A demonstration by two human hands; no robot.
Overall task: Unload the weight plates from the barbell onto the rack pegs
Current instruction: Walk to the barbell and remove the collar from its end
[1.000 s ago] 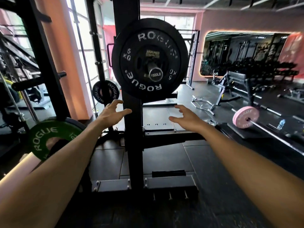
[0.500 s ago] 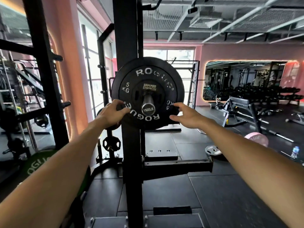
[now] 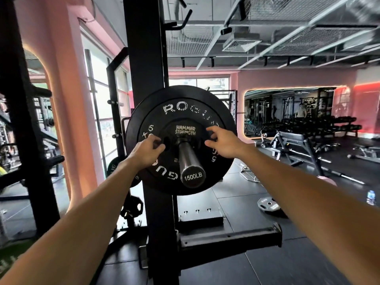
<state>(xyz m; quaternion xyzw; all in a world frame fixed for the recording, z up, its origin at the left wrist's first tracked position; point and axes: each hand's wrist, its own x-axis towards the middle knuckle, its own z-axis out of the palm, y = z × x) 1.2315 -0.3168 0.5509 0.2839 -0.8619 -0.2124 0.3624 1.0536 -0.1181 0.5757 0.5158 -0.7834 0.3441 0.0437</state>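
A black 5 kg Rogue bumper plate (image 3: 178, 108) sits on the barbell sleeve (image 3: 189, 161), whose end cap reads 1500LB. In front of it on the same sleeve is a smaller black Hammer Strength plate (image 3: 185, 131). My left hand (image 3: 146, 153) has its fingers curled into the left edge of the small plate. My right hand (image 3: 224, 142) pinches the small plate's right edge between thumb and fingers. Both arms reach forward at chest height.
The black rack upright (image 3: 146, 58) stands right behind the plates. Bare pegs (image 3: 42, 92) stick out of the rack post at left. A small plate (image 3: 131, 208) hangs low on the rack. Another plate (image 3: 269, 204) lies on the floor at right, near a water bottle (image 3: 371, 197) and a bench (image 3: 292, 138).
Both hands rose from below the bumper plate, touched its lower rim, then moved inward onto the small front plate. The view tilted up and came closer.
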